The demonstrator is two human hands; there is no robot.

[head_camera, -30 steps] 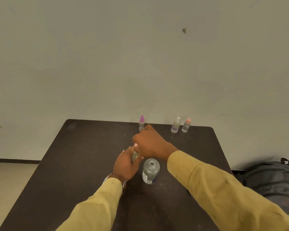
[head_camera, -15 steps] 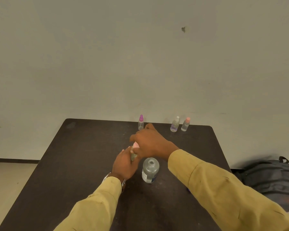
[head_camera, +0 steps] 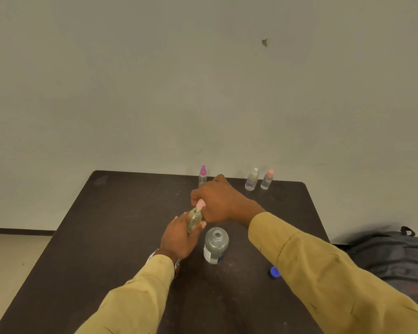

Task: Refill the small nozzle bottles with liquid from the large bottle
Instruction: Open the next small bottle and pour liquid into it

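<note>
My left hand [head_camera: 179, 239] grips a small clear bottle [head_camera: 194, 219] and holds it upright just above the dark table [head_camera: 106, 237]. My right hand [head_camera: 221, 201] pinches that bottle's pink nozzle cap [head_camera: 200, 204], which sits at the bottle's neck, slightly raised. The large clear bottle [head_camera: 215, 245] stands uncapped just right of my left hand. Its blue cap [head_camera: 274, 272] lies on the table beside my right sleeve. Three more small bottles stand at the far edge: one with a purple cap [head_camera: 202, 175], one with a white cap [head_camera: 252, 180], one with a pink cap [head_camera: 267, 179].
A pale wall rises directly behind the table's far edge. A dark backpack [head_camera: 393, 256] lies on the floor off the table's right side. Light floor shows to the left of the table.
My right hand has shifted slightly, so the pink nozzle cap and the small bottle's neck now show below my fingers. The blue cap has come into sight beside my right sleeve.
</note>
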